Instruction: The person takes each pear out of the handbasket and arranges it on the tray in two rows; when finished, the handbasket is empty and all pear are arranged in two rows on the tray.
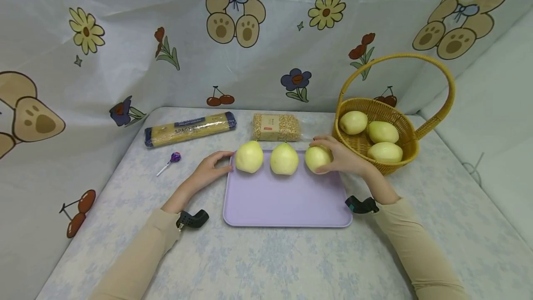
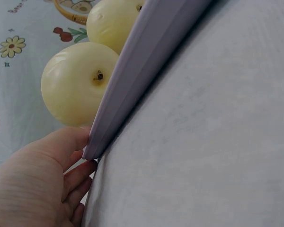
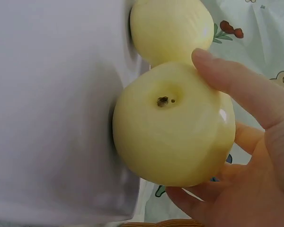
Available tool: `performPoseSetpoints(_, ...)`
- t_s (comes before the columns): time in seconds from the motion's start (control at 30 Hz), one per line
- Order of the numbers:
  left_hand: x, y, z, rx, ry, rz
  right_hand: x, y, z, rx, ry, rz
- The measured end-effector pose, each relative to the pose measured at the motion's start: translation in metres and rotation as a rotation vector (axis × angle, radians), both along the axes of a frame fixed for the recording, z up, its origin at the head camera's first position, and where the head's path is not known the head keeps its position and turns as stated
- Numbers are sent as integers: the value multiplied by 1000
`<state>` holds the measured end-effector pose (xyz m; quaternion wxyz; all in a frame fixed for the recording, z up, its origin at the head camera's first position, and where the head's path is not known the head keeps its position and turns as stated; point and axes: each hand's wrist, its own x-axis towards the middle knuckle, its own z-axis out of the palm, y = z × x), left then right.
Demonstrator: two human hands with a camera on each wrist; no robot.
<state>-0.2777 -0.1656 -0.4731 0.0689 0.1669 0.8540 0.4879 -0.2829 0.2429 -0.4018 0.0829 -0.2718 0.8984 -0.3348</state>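
Observation:
A lilac tray (image 1: pixel 287 203) lies on the table with three pale yellow pears in a row along its far side. My right hand (image 1: pixel 343 156) holds the right pear (image 3: pixel 175 127), thumb on one side and fingers curled round the other. That pear sits at the tray's far right corner, close beside the middle pear (image 1: pixel 284 159). At the far left corner my left hand (image 1: pixel 208 170) pinches the tray's edge between thumb and fingers (image 2: pixel 78 182). The left pear (image 1: pixel 249 157) sits just inside that corner, near the left thumb.
A wicker basket (image 1: pixel 410 152) with a tall handle holds three more pears at the back right, close behind the right hand. Behind the tray lie a spaghetti pack (image 1: pixel 189 129) and a bag of grains (image 1: pixel 275 127). A purple lollipop (image 1: pixel 175 157) is at the left.

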Motion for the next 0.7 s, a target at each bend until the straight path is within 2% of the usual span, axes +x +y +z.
performPoseSetpoints(0.57,0,0,0,-7,4,0,1,-1,0,14,29,-3)
performPoseSetpoints(0.7,0,0,0,-5,0,-2,1,-1,-1,11,37,-33)
